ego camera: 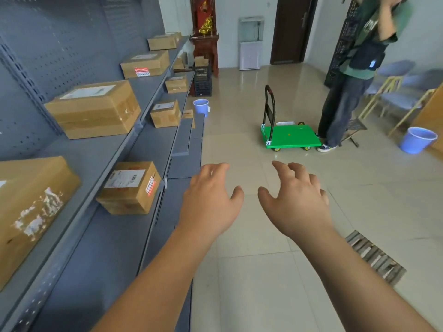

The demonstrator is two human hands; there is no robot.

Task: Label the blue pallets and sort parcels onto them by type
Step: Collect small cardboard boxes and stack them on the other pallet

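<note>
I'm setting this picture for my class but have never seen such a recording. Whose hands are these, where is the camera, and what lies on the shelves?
No machine here: the camera sits on a person's head, looking forward and down, so both arms are their own. The left hand and right hand reach out, fingers loosely spread, holding nothing. At left, grey metal shelves carry cardboard parcels, several labelled. On the tiled floor stands a green trolley, with another person beside it. No blue pallets are in view.

One head-worn wide-angle view looks forward and down. The shelf [134, 149] runs left of the fingers [217, 168], the floor [263, 271] beyond.
</note>
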